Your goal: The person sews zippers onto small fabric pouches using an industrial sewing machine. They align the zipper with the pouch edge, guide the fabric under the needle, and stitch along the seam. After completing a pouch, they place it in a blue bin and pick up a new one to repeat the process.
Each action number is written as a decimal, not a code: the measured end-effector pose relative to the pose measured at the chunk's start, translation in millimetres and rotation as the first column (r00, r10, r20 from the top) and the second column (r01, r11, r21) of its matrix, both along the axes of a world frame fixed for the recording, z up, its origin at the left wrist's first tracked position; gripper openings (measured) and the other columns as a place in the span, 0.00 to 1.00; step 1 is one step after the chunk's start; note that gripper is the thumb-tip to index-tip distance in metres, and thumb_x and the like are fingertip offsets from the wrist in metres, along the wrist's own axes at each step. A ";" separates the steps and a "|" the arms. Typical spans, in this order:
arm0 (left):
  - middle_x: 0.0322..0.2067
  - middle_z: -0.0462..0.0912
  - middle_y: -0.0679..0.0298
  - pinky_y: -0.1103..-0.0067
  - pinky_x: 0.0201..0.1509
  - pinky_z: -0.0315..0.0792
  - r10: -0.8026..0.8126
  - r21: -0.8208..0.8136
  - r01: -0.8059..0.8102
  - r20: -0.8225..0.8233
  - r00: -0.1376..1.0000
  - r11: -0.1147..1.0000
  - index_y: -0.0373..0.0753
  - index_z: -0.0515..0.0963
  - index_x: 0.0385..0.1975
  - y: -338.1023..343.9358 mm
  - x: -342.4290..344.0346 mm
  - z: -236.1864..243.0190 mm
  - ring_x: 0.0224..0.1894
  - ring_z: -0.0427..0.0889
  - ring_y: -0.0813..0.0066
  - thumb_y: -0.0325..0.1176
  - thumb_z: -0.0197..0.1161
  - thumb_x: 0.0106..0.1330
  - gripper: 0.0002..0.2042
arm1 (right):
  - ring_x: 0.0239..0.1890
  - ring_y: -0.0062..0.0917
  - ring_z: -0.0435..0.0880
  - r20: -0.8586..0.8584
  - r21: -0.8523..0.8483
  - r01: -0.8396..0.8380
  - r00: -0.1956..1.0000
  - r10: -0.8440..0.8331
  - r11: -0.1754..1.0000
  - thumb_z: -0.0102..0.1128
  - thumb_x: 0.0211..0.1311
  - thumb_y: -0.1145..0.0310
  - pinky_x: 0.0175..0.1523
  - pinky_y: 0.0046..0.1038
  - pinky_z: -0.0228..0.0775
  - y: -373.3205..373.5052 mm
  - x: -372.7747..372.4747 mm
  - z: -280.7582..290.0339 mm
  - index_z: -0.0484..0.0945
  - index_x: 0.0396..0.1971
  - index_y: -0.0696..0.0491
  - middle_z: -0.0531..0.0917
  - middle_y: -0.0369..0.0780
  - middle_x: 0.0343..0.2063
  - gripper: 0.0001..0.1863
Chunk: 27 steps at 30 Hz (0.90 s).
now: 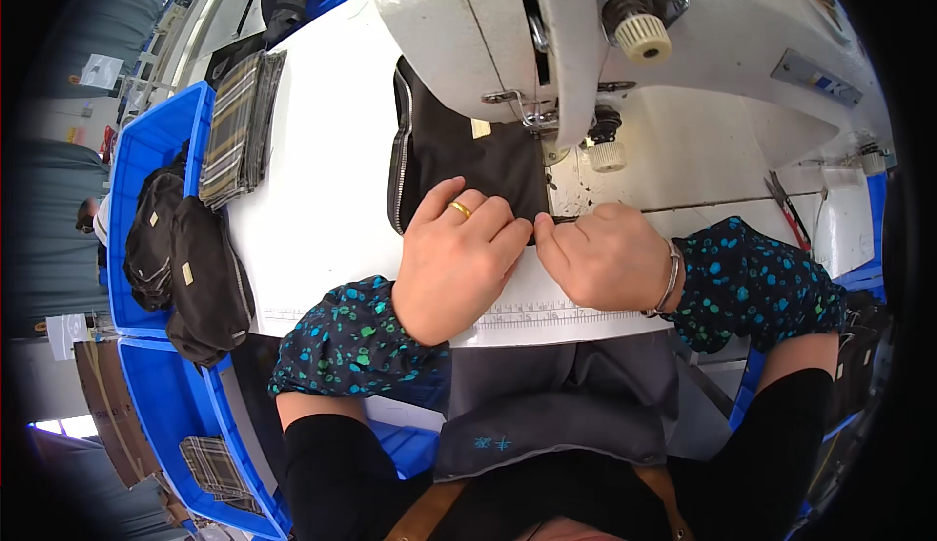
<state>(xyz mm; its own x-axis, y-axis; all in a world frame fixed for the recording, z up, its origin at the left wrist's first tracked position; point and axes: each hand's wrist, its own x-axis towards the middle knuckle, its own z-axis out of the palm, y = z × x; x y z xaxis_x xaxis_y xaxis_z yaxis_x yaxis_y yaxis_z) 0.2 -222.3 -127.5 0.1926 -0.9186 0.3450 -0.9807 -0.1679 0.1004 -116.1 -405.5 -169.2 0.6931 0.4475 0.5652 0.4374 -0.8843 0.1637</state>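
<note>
A black fabric piece (449,155) with a zipper along its left side and a small pale label lies under the needle area of a white sewing machine (459,28). My left hand (459,263), wearing a gold ring, has its fingers curled on the piece's near edge. My right hand (605,258), with a bracelet at the wrist, is beside it, fingers bent and pinched on the same edge just right of my left fingertips. The held edge is mostly hidden by my fingers.
Left stand a stack of plaid cloth (239,126), a blue bin (121,268) with black bags (205,277), and a lower bin (161,395). Red-handled scissors (793,224) lie right on the table (317,199). A person (93,217) is at the far left.
</note>
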 end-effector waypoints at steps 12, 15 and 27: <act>0.32 0.81 0.71 0.62 0.59 0.76 0.009 -0.072 -0.007 0.033 0.999 0.997 0.44 0.88 0.36 -10.6 15.7 -11.4 0.38 0.81 0.68 0.24 0.72 0.48 0.14 | 0.17 0.22 0.79 -0.063 0.007 0.043 0.997 -0.042 0.999 0.66 0.53 0.71 0.22 0.27 0.68 -14.5 16.4 -2.2 0.84 0.36 0.62 0.78 0.35 0.19 0.12; 0.34 0.82 0.69 0.67 0.55 0.76 0.012 -0.116 -0.009 0.020 1.000 0.993 0.43 0.88 0.38 -16.7 24.2 -15.3 0.39 0.81 0.66 0.23 0.71 0.46 0.16 | 0.18 0.23 0.80 -0.069 0.029 0.085 0.994 -0.083 0.996 0.65 0.53 0.71 0.23 0.28 0.69 -18.4 23.9 -1.0 0.83 0.34 0.60 0.78 0.34 0.19 0.10; 0.40 0.85 0.65 0.73 0.44 0.82 -0.038 -0.089 0.039 0.016 0.999 0.995 0.36 0.86 0.42 -17.9 31.3 -18.9 0.45 0.82 0.65 0.24 0.67 0.48 0.17 | 0.17 0.22 0.79 -0.053 0.075 0.076 0.996 -0.072 0.994 0.63 0.44 0.70 0.23 0.28 0.68 -6.2 9.5 -1.1 0.74 0.18 0.50 0.72 0.33 0.15 0.06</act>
